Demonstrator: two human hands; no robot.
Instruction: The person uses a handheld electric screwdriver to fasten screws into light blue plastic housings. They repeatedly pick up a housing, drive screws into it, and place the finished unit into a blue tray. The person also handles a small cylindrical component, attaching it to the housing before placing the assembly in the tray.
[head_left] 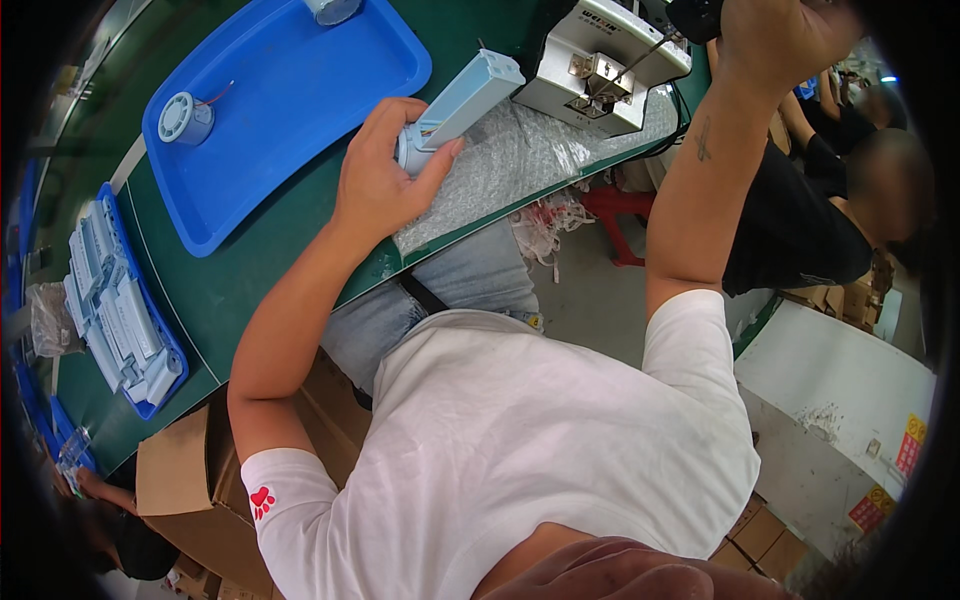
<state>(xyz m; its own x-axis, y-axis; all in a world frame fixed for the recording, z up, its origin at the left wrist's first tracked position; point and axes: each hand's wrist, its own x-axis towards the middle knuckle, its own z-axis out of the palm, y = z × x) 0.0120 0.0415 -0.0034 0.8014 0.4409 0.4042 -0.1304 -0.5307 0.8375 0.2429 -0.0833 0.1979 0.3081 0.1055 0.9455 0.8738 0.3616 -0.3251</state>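
Observation:
My left hand (385, 175) is closed around a light-blue plastic housing (472, 98), a long open trough with a rounded end. The trough part points up and to the right, over a sheet of bubble wrap. At the upper right, my right hand (785, 45) is curled beside a black-bodied screwdriver (692, 18) and seems to grip it; its fingers are partly cut off and dark at the rim. The screwdriver's thin shaft slants down to the metal block on the front of a silver-grey screw feeder (580, 65).
A blue tray (290, 130) holds a round light-blue fan-like part (186, 119) with a thin wire. Another blue tray (165, 385) at the left is stacked with pale-blue housings (112, 300). Bubble wrap (520, 150) covers the green table's near edge. A cardboard box (180, 450) stands below; people sit nearby.

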